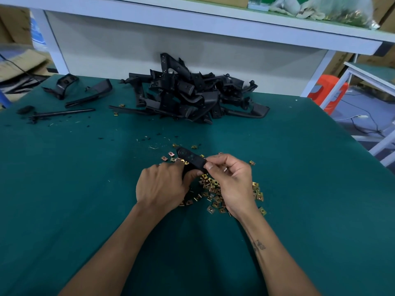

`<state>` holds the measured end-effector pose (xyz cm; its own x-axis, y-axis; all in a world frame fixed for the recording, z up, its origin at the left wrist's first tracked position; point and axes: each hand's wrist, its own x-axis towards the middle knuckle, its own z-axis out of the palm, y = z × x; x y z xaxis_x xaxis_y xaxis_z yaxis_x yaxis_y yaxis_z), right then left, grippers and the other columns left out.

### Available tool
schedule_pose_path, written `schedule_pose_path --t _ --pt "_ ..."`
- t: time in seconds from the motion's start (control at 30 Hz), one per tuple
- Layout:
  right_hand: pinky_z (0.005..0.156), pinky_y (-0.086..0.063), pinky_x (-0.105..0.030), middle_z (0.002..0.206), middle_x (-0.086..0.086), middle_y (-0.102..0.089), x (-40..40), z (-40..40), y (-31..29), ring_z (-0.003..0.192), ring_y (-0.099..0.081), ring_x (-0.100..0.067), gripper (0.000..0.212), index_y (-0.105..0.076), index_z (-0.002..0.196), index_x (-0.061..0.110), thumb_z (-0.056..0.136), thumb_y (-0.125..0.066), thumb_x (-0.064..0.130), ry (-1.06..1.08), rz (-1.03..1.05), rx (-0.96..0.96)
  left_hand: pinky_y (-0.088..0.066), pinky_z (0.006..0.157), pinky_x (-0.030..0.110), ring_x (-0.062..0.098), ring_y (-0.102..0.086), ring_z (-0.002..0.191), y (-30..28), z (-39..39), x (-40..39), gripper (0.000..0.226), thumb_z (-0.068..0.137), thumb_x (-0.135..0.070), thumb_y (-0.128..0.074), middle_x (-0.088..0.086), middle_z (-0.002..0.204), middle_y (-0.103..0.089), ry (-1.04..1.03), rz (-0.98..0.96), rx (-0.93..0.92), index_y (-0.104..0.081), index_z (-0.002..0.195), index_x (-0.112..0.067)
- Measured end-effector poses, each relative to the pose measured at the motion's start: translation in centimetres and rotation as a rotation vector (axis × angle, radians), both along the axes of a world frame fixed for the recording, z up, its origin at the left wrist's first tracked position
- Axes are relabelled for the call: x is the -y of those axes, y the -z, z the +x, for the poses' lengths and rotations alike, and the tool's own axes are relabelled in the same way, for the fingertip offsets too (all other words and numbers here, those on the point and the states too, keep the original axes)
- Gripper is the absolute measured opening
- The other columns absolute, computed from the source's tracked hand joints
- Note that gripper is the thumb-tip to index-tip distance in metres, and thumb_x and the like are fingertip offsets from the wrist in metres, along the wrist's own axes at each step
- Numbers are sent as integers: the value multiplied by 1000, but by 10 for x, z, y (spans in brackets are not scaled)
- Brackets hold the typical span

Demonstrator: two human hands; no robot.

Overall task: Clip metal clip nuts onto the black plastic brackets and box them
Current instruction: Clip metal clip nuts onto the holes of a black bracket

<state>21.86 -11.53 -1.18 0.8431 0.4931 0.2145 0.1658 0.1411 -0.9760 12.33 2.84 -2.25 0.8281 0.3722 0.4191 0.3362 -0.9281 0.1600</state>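
Both hands hold one black plastic bracket (pixel 190 158) over the middle of the green table. My left hand (pixel 163 185) grips its lower part, fingers curled round it. My right hand (pixel 229 180) pinches the bracket's right edge between thumb and forefinger; whether a clip nut sits under those fingertips I cannot tell. Several gold metal clip nuts (pixel 213 190) lie loose on the table beneath and around my hands. A big pile of black brackets (pixel 192 95) lies at the back of the table.
The green table (pixel 74 178) runs to a white back panel under a shelf (pixel 213 20). More black parts (pixel 70 90) and a thin black rod (pixel 62 113) lie at the back left. Black shavings are scattered mid-table. An orange stool (pixel 327 92) stands beyond the right edge.
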Motion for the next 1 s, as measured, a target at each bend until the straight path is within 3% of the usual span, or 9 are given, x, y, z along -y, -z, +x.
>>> schedule_pose_path --t 0.1,0.2,0.27,0.37,0.47,0.57,0.73,0.9,1.0 --pt "77 -52 -19 87 2 -75 0 -4 -4 83 -66 -7 7 -76 87 12 88 -69 10 -9 47 12 -28 51 33 35 -64 61 -1 0 0 78 93 -78 -10 7 69 -66 -15 -6 -11 -63 86 -20" --pt "80 -52 -20 92 -5 -77 1 -5 -9 89 -69 -12 22 -76 91 5 91 -62 23 -18 -17 87 -32 51 33 32 -65 64 0 0 -1 80 91 -79 -8 4 72 -67 -27 -3 -19 -65 92 -23" --pt "91 -52 -27 98 -4 -77 6 0 -12 101 -71 -16 33 -77 92 4 93 -56 29 -49 -73 101 -37 53 34 32 -66 69 1 1 -2 80 91 -81 -7 3 77 -68 -21 -10 -30 -65 96 -26" --pt "101 -51 -34 107 3 -79 22 15 -17 111 -70 -14 35 -80 95 10 102 -49 23 -38 -184 172 -39 55 34 32 -67 72 3 2 -3 76 90 -83 -10 2 79 -68 -5 -68 -18 -60 88 -26" --pt "91 -54 -16 98 15 -79 43 37 -20 99 -70 3 28 -80 97 27 95 -65 4 158 -331 283 -39 53 33 32 -64 66 3 2 -4 66 89 -83 -13 2 71 -63 -9 -104 -6 -45 75 -27" --pt "83 -47 -5 97 16 -74 54 52 -16 93 -65 7 34 -79 94 26 86 -69 -6 200 -551 352 -33 51 31 30 -63 62 5 2 -2 65 89 -83 -16 -1 66 -61 -1 -63 -14 -42 72 -27" --pt "85 -49 -19 99 10 -68 48 48 -6 92 -59 4 22 -78 98 20 82 -78 5 111 -833 483 -33 51 31 30 -63 62 8 2 -4 65 90 -83 -15 -1 66 -60 -8 -49 -23 -45 74 -28" --pt "72 -45 -20 96 15 -64 47 47 -5 86 -57 2 24 -77 107 24 84 -78 17 138 -856 483 -35 52 32 29 -64 65 9 3 -4 66 90 -83 -12 -1 69 -62 1 -44 -25 -46 77 -28" --pt "67 -48 -23 97 12 -65 42 43 -5 84 -61 -3 13 -76 97 23 84 -76 21 197 -882 483 -33 51 32 30 -63 63 8 2 -4 64 90 -83 -13 -1 67 -61 11 -52 -17 -44 75 -28"
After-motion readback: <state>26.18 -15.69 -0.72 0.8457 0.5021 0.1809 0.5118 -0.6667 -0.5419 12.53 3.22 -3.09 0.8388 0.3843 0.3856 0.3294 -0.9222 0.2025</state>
